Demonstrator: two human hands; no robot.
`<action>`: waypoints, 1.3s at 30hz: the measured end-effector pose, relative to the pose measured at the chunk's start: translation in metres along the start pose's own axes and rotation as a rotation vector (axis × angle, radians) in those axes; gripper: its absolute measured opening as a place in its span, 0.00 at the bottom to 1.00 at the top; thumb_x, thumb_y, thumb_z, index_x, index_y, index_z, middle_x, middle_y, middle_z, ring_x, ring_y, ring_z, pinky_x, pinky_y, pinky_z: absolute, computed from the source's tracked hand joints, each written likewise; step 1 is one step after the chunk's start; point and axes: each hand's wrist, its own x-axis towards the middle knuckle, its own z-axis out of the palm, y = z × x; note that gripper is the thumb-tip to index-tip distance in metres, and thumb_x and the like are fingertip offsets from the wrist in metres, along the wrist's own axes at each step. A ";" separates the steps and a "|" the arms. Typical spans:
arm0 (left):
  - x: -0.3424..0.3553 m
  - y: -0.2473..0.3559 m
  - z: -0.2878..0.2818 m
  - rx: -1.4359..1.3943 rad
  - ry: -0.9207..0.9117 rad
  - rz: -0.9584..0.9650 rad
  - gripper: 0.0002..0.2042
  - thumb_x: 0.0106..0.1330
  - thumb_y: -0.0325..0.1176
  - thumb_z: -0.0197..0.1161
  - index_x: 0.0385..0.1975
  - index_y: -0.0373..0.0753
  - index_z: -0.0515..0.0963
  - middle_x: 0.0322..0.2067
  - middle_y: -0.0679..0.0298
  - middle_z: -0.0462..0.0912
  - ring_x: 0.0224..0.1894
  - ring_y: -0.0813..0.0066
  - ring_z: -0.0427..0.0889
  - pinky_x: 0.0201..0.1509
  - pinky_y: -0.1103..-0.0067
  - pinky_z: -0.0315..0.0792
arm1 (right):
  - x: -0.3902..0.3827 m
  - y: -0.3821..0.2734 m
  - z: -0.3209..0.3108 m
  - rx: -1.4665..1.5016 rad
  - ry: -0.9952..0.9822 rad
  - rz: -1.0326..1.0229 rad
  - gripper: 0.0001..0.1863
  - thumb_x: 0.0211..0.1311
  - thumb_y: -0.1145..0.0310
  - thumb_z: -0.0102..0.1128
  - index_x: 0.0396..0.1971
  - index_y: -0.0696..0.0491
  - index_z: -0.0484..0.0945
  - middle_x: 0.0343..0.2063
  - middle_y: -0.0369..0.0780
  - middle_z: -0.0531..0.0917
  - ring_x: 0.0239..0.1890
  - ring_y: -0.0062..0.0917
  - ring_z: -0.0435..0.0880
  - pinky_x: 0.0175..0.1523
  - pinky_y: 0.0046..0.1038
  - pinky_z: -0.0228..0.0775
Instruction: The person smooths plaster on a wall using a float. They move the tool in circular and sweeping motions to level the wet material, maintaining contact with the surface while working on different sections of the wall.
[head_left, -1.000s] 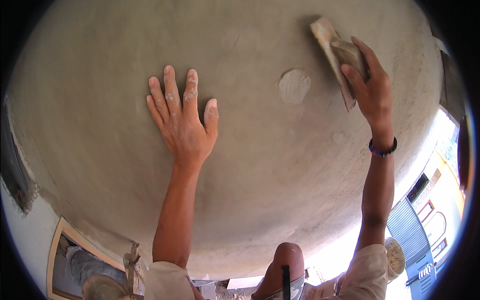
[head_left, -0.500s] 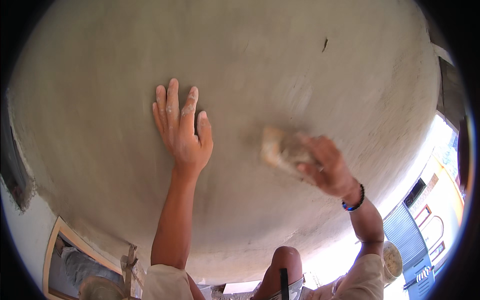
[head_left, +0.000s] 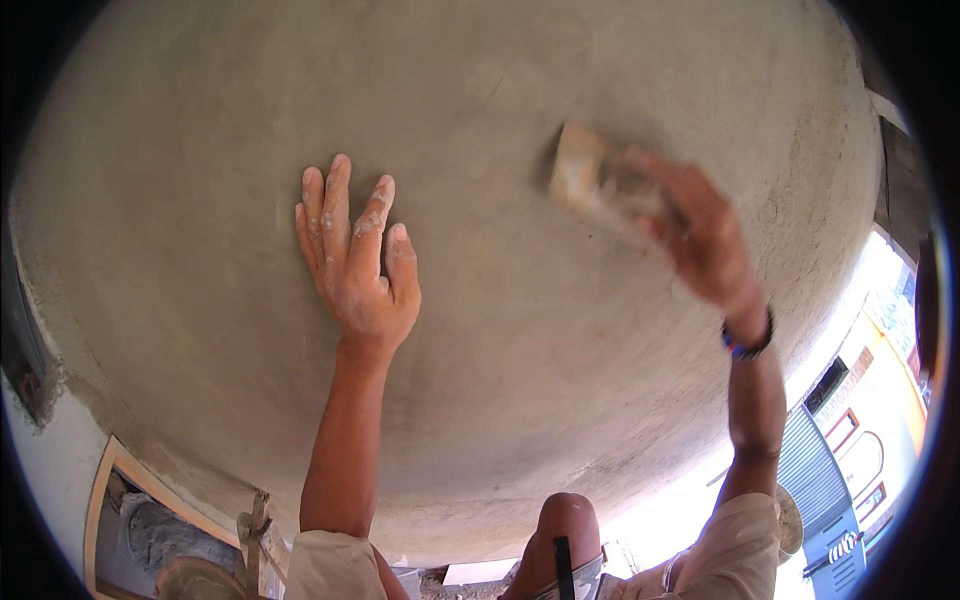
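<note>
A broad surface of smooth grey-brown plaster [head_left: 460, 400] fills most of the view, bent by the lens. My left hand [head_left: 362, 275] lies flat against it left of the middle, fingers stretched out and specked with plaster. Up and to the right, my right hand [head_left: 705, 235], with a dark beaded bracelet at the wrist, grips a tan, block-like plastering float [head_left: 580, 172]. The float is against or very close to the plaster; motion blurs it and the fingers, and its grip is hidden by the hand.
At lower left, grey mortar [head_left: 170, 525] shows inside a wood-edged frame [head_left: 140, 470], with a round pan [head_left: 195, 578] and rough wooden pieces [head_left: 257, 540] nearby. My bent knee [head_left: 568, 520] is at the bottom. A bucket [head_left: 789, 525] and a blue corrugated shutter [head_left: 815, 465] stand at lower right.
My right hand has swept the float upward and somewhat right across the plaster, covering the dark mark visible there before. My left hand has stayed almost in place.
</note>
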 end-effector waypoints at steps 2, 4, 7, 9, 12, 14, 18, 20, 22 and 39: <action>0.000 -0.004 -0.001 0.011 0.023 0.006 0.17 0.63 0.28 0.56 0.52 0.39 0.80 0.66 0.51 0.67 0.72 0.46 0.57 0.72 0.50 0.48 | -0.025 -0.047 0.018 -0.014 -0.151 0.111 0.36 0.49 0.77 0.69 0.62 0.55 0.71 0.46 0.45 0.83 0.43 0.36 0.80 0.49 0.37 0.72; 0.000 -0.001 -0.001 0.004 0.009 -0.026 0.17 0.63 0.28 0.55 0.52 0.38 0.80 0.66 0.51 0.67 0.72 0.46 0.57 0.71 0.50 0.49 | -0.047 -0.078 0.031 0.059 -0.271 0.075 0.34 0.52 0.76 0.68 0.62 0.57 0.70 0.44 0.46 0.82 0.41 0.38 0.79 0.49 0.38 0.69; 0.001 0.005 -0.001 -0.020 0.006 -0.048 0.17 0.62 0.26 0.55 0.52 0.38 0.80 0.65 0.51 0.68 0.71 0.47 0.58 0.71 0.50 0.51 | -0.058 -0.093 0.021 0.431 -0.502 0.337 0.32 0.54 0.75 0.68 0.62 0.58 0.69 0.42 0.47 0.81 0.41 0.39 0.79 0.47 0.37 0.70; 0.003 0.006 0.000 -0.061 0.020 -0.042 0.17 0.63 0.24 0.54 0.52 0.36 0.79 0.65 0.50 0.68 0.71 0.46 0.58 0.72 0.52 0.50 | -0.052 -0.088 0.020 0.529 -0.320 0.345 0.32 0.56 0.73 0.68 0.62 0.58 0.68 0.38 0.46 0.80 0.40 0.39 0.79 0.46 0.36 0.70; 0.007 0.011 0.005 -0.128 0.053 -0.043 0.17 0.64 0.22 0.53 0.53 0.33 0.77 0.64 0.48 0.69 0.71 0.45 0.58 0.73 0.54 0.50 | -0.007 -0.067 0.012 0.392 -0.052 0.268 0.33 0.55 0.72 0.68 0.62 0.58 0.68 0.38 0.45 0.81 0.39 0.38 0.78 0.45 0.36 0.69; 0.007 0.011 0.009 -0.160 0.078 -0.039 0.17 0.64 0.22 0.53 0.53 0.32 0.77 0.63 0.47 0.69 0.71 0.44 0.58 0.72 0.54 0.51 | 0.039 -0.059 0.007 0.057 0.025 0.151 0.32 0.55 0.72 0.67 0.62 0.56 0.69 0.40 0.43 0.81 0.40 0.36 0.77 0.46 0.35 0.66; 0.011 0.014 0.010 -0.263 0.132 -0.050 0.17 0.65 0.22 0.52 0.53 0.31 0.77 0.64 0.46 0.68 0.70 0.42 0.57 0.72 0.54 0.52 | 0.101 -0.030 0.015 -0.224 0.022 0.086 0.31 0.53 0.73 0.65 0.60 0.53 0.71 0.39 0.39 0.81 0.40 0.33 0.76 0.45 0.34 0.62; 0.017 0.011 0.009 -0.292 0.199 -0.045 0.17 0.65 0.22 0.51 0.53 0.30 0.76 0.64 0.46 0.68 0.70 0.41 0.57 0.71 0.54 0.53 | 0.087 -0.040 0.022 -0.266 -0.032 0.039 0.29 0.53 0.74 0.64 0.59 0.53 0.72 0.38 0.40 0.81 0.40 0.33 0.76 0.44 0.34 0.62; 0.023 -0.002 -0.002 -0.166 0.244 -0.061 0.18 0.66 0.22 0.51 0.55 0.30 0.75 0.64 0.46 0.67 0.71 0.40 0.57 0.71 0.54 0.53 | 0.048 -0.057 0.040 -0.274 -0.110 -0.006 0.29 0.54 0.73 0.64 0.59 0.54 0.73 0.37 0.40 0.81 0.40 0.33 0.76 0.43 0.34 0.62; 0.017 -0.029 -0.012 -0.055 0.279 -0.197 0.18 0.62 0.23 0.54 0.53 0.29 0.75 0.63 0.47 0.68 0.70 0.41 0.57 0.70 0.53 0.54 | 0.149 0.004 -0.010 -0.149 -0.272 -0.370 0.28 0.62 0.63 0.63 0.63 0.49 0.72 0.41 0.42 0.83 0.42 0.32 0.82 0.51 0.35 0.73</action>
